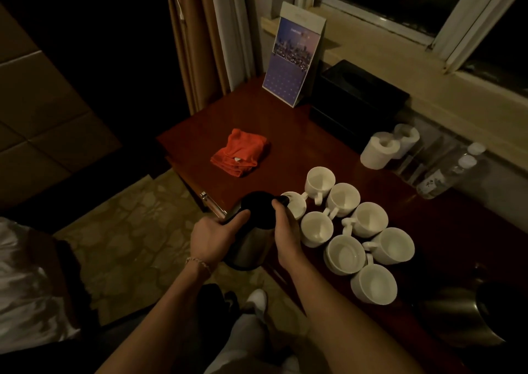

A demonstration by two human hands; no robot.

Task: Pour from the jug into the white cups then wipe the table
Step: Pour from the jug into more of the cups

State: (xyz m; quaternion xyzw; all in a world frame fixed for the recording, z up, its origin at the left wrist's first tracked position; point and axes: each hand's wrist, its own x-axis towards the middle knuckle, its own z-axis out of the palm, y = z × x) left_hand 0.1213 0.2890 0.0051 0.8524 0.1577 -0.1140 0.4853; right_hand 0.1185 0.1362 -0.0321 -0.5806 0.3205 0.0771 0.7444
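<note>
A steel jug with a black top is tilted over the near left edge of the dark wooden table, its spout above the leftmost white cup. My left hand grips the jug's left side. My right hand grips the jug on its right, a finger on the black top. Several more white cups cluster to the right, handles pointing various ways. A folded red cloth lies further back on the table's left part.
A standing calendar card and a black box are at the table's back. Two paper rolls and plastic bottles stand at the right. A second metal kettle sits at the near right. Curtains and a windowsill lie behind.
</note>
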